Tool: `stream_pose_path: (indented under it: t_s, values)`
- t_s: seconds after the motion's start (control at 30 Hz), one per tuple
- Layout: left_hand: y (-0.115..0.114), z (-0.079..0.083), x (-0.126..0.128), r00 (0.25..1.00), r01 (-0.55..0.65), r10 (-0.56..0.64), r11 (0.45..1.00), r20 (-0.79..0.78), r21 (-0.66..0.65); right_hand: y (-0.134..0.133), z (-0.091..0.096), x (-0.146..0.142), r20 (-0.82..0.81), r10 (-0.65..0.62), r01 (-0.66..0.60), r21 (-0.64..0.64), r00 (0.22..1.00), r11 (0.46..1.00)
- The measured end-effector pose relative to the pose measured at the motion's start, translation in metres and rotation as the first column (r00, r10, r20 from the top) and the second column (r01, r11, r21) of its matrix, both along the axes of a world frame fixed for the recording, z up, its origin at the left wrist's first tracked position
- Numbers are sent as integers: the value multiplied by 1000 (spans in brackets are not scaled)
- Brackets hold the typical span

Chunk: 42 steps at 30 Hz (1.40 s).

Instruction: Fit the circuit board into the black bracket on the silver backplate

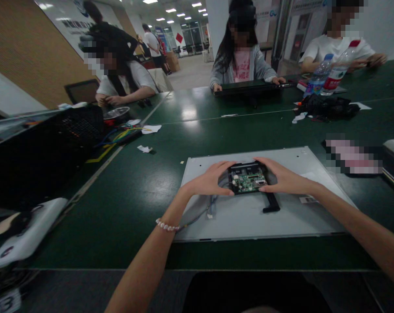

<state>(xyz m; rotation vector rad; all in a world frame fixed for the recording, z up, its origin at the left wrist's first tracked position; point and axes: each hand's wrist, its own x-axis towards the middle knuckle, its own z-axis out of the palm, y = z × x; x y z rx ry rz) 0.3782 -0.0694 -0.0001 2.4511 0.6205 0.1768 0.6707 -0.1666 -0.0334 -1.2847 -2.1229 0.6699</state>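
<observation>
A green circuit board (246, 182) in a black frame is held over a flat, light grey panel (236, 226). My left hand (210, 179) grips the left side of the frame, fingers at the top and thumb low. On the opposite side my right hand (283, 177) curves around the frame in the same way. From the frame's lower right a black L-shaped bar (272, 203) sticks out toward me. A thin cable (197, 216) with a white connector runs across the panel beside my left wrist. Whether the frame rests on the panel, I cannot tell.
The panel lies on a green table (118, 226). A large black screen-like object (47, 152) and bundled wires (123, 135) are at left. Paper scraps (145, 149), two bottles (338, 71) and a pixelated phone-shaped object (353, 158) lie around. Several people sit across the table.
</observation>
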Motion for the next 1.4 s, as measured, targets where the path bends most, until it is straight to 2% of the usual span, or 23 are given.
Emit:
stream_pose_path:
  t_s: [0.23, 0.53, 0.77, 1.07, 1.4]
  values:
    - [-2, -1, 2, 1000, -12, 12, 1000, -17, -5, -1, -4, -1, 22, -16, 17, -16, 1000, 1000]
    - [-7, 1, 3, 997, -74, 73, 996, -14, -47, -2, -5, 1, -59, -40, 39, -22, 997, 999]
    - [-6, -1, 3, 998, -57, 57, 998, 3, -34, -4, 0, 0, -43, -30, 29, -25, 999, 999]
    - [-2, -8, 3, 997, -71, 70, 997, -18, -31, -4, -4, 0, -37, -23, 22, -17, 999, 1000]
    - [-3, -5, 3, 995, -67, 66, 998, -69, -17, -4, -3, 1, -5, -5, 5, -10, 1000, 1000]
